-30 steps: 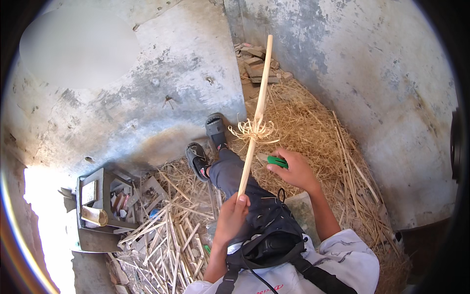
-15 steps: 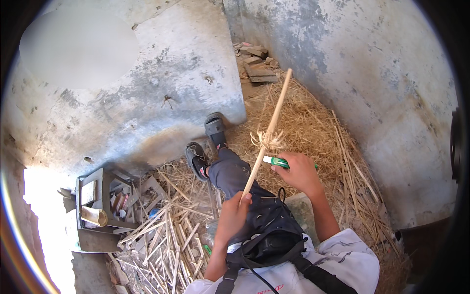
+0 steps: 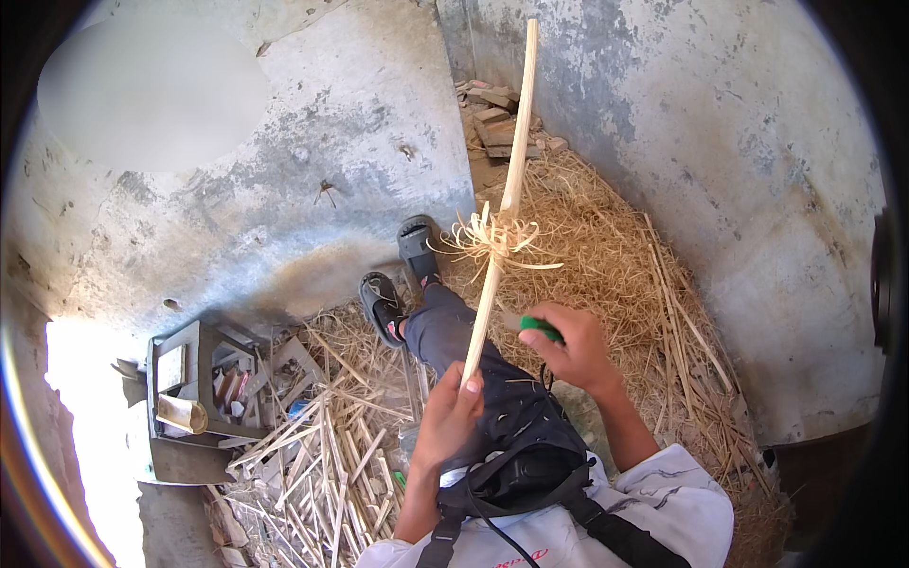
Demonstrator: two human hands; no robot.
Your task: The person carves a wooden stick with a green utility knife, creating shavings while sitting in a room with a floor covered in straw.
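My left hand [image 3: 447,417] is closed round the lower end of a long pale wooden stick [image 3: 521,128], held upright and slanting away from me. A tuft of thin curled shavings [image 3: 488,241] fans out around its middle, still attached. My right hand [image 3: 578,346] is closed on a green-handled knife [image 3: 537,330], its blade pointing left, close beside the stick below the curls. Both hands are over my legs in grey trousers [image 3: 445,331].
Dry shavings [image 3: 597,246] cover the floor at right; split sticks [image 3: 331,473] are strewn at left. A battered open box [image 3: 199,379] with debris stands by a bright opening. Broken bricks [image 3: 497,133] lie in the corner. Weathered walls [image 3: 710,142] surround me. Both sandaled feet [image 3: 383,303] are outstretched.
The stick tipped rightward and lower half a second ago and has since swung back upward and left. My right hand and knife have shifted slightly downward; the curls look more widely splayed.
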